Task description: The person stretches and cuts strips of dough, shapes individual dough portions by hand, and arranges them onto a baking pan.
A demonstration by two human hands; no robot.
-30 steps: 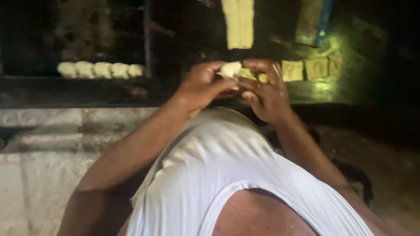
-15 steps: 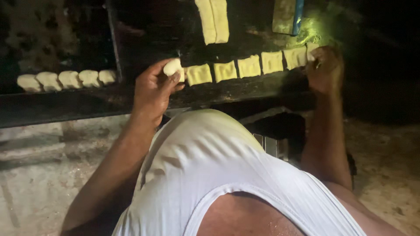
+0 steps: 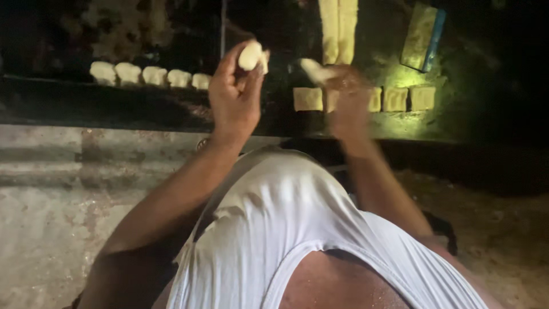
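My left hand (image 3: 234,97) is raised over the dark work surface (image 3: 143,114) and grips a rounded pale dough piece (image 3: 251,55) at its fingertips. My right hand (image 3: 346,100) is blurred in motion to its right and holds a flat pale dough square (image 3: 316,70). Just beyond the right hand lies a row of flat yellowish dough squares (image 3: 409,98). A row of shaped pale dough pieces (image 3: 148,75) lies to the left of my left hand.
Two long dough strips (image 3: 338,28) lie at the back of the surface. A flat rectangular tool with a blue edge (image 3: 423,37) rests at the back right. A concrete ledge (image 3: 68,160) runs below the surface. My white vest (image 3: 269,234) fills the foreground.
My left hand has lifted the rounded dough piece higher. My right hand has come back left from the far end of the square row, now carrying a dough square.
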